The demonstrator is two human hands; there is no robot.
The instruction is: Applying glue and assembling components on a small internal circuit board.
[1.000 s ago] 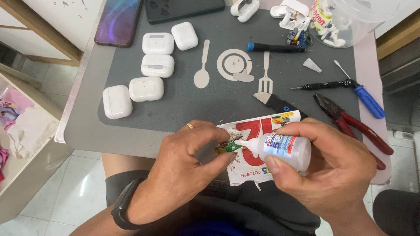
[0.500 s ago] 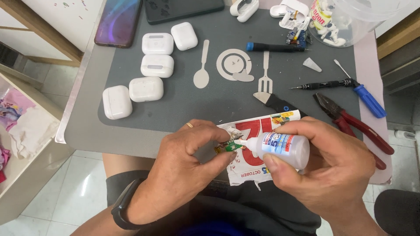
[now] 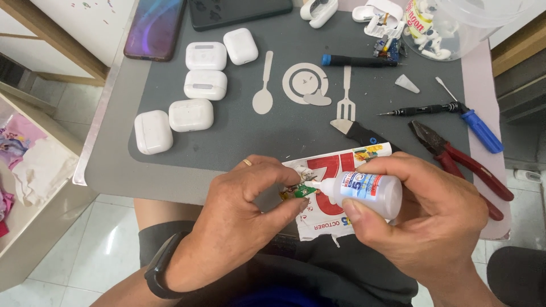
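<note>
Hands (image 3: 250,210) around translucent plastic bottle (image 3: 367,192), tiny green part (image 3: 300,192).

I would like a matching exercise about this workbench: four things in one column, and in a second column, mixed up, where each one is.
Things:
1. small white plastic glue bottle
2. tiny green circuit part
3. red-handled pliers
4. dark smartphone with purple sheen

Places:
A. at the far left corner of the grey mat
B. pinched in the left hand
C. held in the right hand
D. lying on the mat at the right, beyond the right hand

Pairs: 1-C, 2-B, 3-D, 4-A
</note>
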